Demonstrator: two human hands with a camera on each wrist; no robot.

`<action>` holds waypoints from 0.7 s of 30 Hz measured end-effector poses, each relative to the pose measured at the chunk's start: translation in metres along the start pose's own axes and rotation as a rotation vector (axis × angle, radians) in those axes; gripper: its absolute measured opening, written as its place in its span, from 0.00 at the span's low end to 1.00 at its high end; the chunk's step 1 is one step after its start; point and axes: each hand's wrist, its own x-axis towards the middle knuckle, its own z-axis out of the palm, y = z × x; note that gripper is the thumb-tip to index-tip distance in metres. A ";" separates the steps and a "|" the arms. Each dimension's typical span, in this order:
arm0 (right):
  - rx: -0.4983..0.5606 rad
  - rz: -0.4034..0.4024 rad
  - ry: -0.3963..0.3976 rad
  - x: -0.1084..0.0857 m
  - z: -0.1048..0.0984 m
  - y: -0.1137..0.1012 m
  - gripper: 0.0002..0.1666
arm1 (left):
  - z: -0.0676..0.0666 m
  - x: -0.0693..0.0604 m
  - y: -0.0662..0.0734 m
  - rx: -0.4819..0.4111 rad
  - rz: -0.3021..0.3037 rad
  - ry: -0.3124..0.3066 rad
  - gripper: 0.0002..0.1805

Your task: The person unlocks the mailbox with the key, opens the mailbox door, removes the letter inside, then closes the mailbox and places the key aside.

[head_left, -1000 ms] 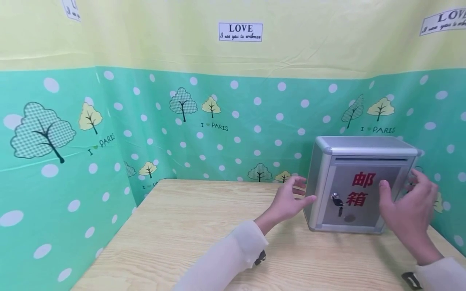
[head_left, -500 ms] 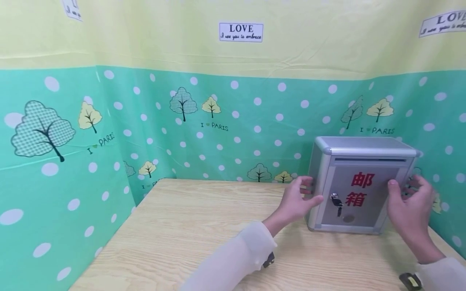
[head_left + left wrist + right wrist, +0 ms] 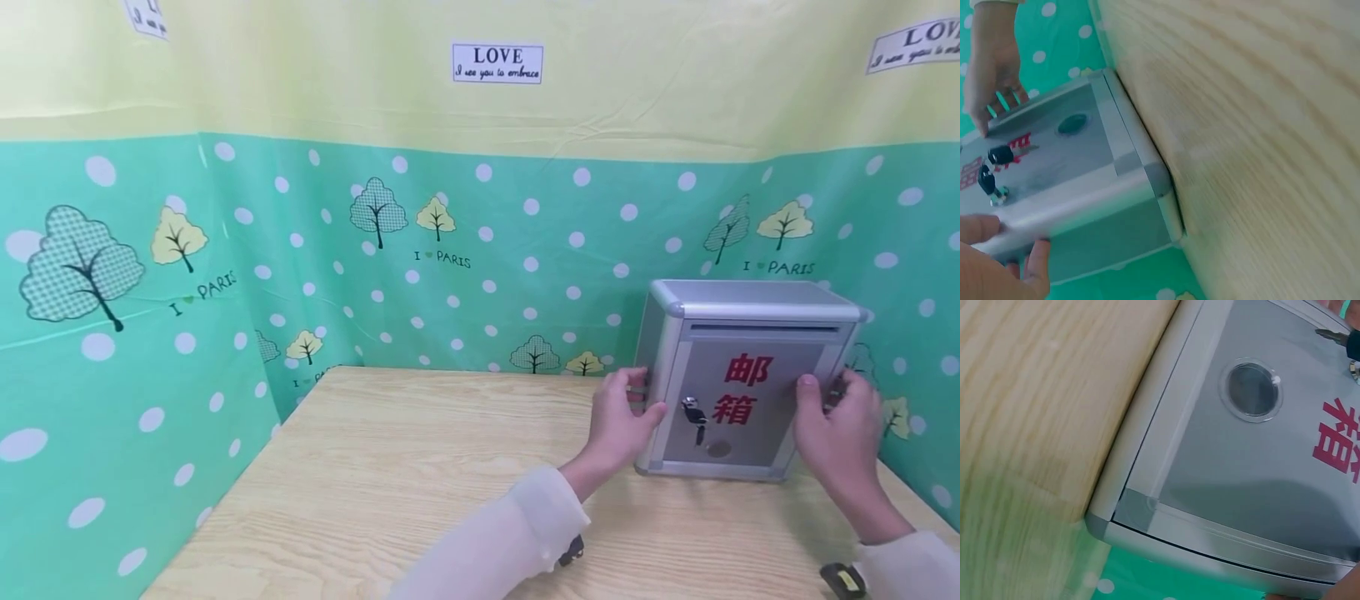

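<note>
While left grip [image 3: 618,421] pinches metal box [image 3: 738,387] | right grip [image 3: 842,435] opposite, seemingly likewise

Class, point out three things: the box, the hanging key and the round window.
Box [image 3: 772,392]: head view, on the front panel.
Hanging key [image 3: 1001,155]: left wrist view, on the black head.
Round window [image 3: 1251,391]: right wrist view, at the centre.
</note>
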 end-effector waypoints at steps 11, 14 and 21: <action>-0.036 -0.027 -0.088 0.005 -0.014 -0.003 0.35 | 0.012 -0.012 0.000 -0.109 0.074 0.155 0.22; -0.063 -0.060 -0.140 0.009 -0.022 -0.003 0.37 | 0.015 -0.013 0.000 -0.158 0.082 0.187 0.22; -0.152 -0.099 -0.175 0.014 -0.029 -0.003 0.36 | 0.021 -0.015 -0.001 -0.209 0.127 0.228 0.22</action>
